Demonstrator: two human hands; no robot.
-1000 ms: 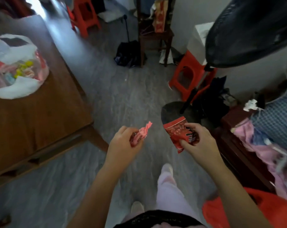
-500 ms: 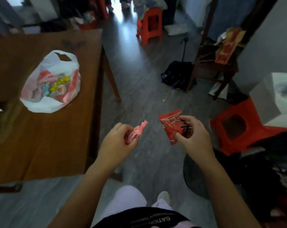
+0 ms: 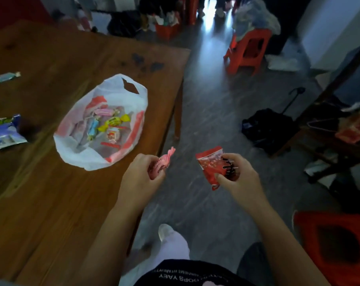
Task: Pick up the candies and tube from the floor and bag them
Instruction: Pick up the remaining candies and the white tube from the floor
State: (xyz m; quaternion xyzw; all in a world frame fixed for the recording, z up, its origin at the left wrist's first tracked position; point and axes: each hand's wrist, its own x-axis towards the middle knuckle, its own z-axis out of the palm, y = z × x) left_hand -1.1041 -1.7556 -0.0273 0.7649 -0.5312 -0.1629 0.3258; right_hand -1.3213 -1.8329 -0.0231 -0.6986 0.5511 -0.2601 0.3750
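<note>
Open bag [image 3: 121, 93] on worktop [image 3: 41, 203] lies up-left of both hands; left hand [image 3: 140, 178] nearer, fingers clenched on pink candy [image 3: 161, 163], right hand [image 3: 236, 178] gripping red packet [image 3: 211, 162] frame ctr.

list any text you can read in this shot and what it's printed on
Pink candy in the left hand: dark letters, roughly "CHO", the rest blurred.
Red packet in the right hand: black lettering, too blurred to read.
Black shirt hem: white print seen upside down, roughly "YAEV SPOPS", not certain.
Candies in the white bag and the blue packet on the table: print too small to read.
</note>
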